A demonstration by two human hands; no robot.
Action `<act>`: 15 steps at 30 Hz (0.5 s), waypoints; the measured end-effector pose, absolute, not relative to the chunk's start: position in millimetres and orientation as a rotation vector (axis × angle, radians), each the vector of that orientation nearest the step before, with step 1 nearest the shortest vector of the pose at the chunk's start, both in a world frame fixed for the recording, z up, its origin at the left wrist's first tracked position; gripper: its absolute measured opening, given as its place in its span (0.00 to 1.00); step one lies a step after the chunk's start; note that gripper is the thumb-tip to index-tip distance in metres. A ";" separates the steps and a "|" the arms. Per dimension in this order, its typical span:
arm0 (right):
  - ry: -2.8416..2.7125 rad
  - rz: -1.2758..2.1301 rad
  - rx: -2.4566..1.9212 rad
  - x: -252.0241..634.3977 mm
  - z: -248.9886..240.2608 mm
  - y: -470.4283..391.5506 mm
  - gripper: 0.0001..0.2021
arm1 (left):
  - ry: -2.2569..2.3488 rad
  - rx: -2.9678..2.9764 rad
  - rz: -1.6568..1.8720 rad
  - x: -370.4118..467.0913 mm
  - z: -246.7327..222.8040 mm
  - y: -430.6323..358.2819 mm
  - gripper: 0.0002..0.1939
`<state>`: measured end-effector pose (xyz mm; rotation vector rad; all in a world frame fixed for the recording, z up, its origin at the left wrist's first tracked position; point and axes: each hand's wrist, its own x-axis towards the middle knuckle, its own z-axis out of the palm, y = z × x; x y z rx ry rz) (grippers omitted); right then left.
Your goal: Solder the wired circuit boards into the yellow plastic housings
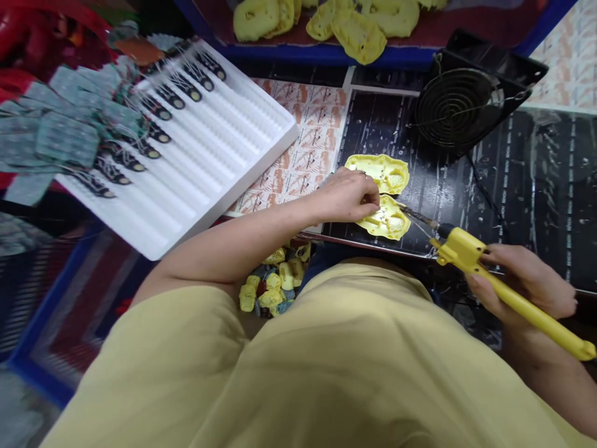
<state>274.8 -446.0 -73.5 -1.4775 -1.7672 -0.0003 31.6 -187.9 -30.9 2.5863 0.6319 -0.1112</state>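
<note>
In the head view, the work looks to be partway through: two yellow shells, the upper shell (pixel 395 175) and the lower shell (pixel 390 222), lie hollow side up on the worktop (pixel 522 180), one just beyond the other near its near edge, and neither appears closed up. The left hand (pixel 357 194) rests over the left end of the lower shell with its fingers drawn narrow; whether they pinch something small cannot be told. The right hand (pixel 517 283), past the near edge, is wrapped around the handle of a yellow soldering iron (pixel 466 250), whose tip reaches the right end of the lower shell, touching or just beside it. What has been joined inside is too small to tell. Much seems left: black wired pieces (pixel 163 112) sit along the far-left edge of a white tray (pixel 224 162) at the worktop's left side, with pale green boards (pixel 68 140) heaped against that edge, and more yellow shells (pixel 359 37) fill part of a blue crate (pixel 401 59) at the worktop's far edge, beside a black fan (pixel 450 109)
</note>
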 end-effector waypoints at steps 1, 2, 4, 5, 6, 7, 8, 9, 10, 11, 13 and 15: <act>-1.801 -0.043 -1.382 270.5 -71.6 -441.7 0.20 | 0.640 2.598 -0.119 31.9 -31.6 -189.3 0.10; -1.824 -0.074 -1.300 266.1 -69.1 -436.6 0.19 | 0.649 2.607 -0.130 32.2 -32.1 -190.6 0.10; -1.853 -0.085 -1.209 259.1 -64.3 -426.3 0.17 | 0.660 2.621 -0.147 32.7 -32.3 -192.4 0.11; -1.856 -0.080 -1.197 257.0 -62.8 -422.1 0.16 | 0.657 2.625 -0.150 32.8 -32.1 -192.9 0.11; -1.859 -0.079 -1.184 255.9 -62.4 -419.0 0.14 | 0.650 2.626 -0.151 32.7 -31.9 -193.1 0.11; -1.856 -0.083 -1.168 255.9 -63.1 -417.1 0.12 | 0.643 2.626 -0.152 32.4 -31.6 -193.0 0.11; -1.857 -0.081 -1.160 256.6 -64.9 -416.4 0.10 | 0.639 2.624 -0.154 32.0 -31.5 -192.9 0.11; -1.865 -0.072 -1.164 257.8 -67.5 -416.8 0.09 | 0.636 2.622 -0.156 31.5 -31.5 -192.6 0.11; -1.868 -0.064 -1.181 259.3 -70.8 -418.1 0.08 | 0.632 2.621 -0.155 30.9 -31.6 -192.3 0.11; -1.880 -0.055 -1.206 261.0 -74.3 -420.1 0.06 | 0.626 2.624 -0.152 30.3 -32.0 -192.1 0.11; -1.920 -0.053 -1.243 264.0 -80.7 -424.9 0.04 | 0.612 2.640 -0.136 29.4 -33.3 -191.9 0.11; -1.965 -0.066 -1.272 266.1 -84.8 -429.6 0.04 | 0.602 2.657 -0.123 28.9 -34.7 -192.0 0.11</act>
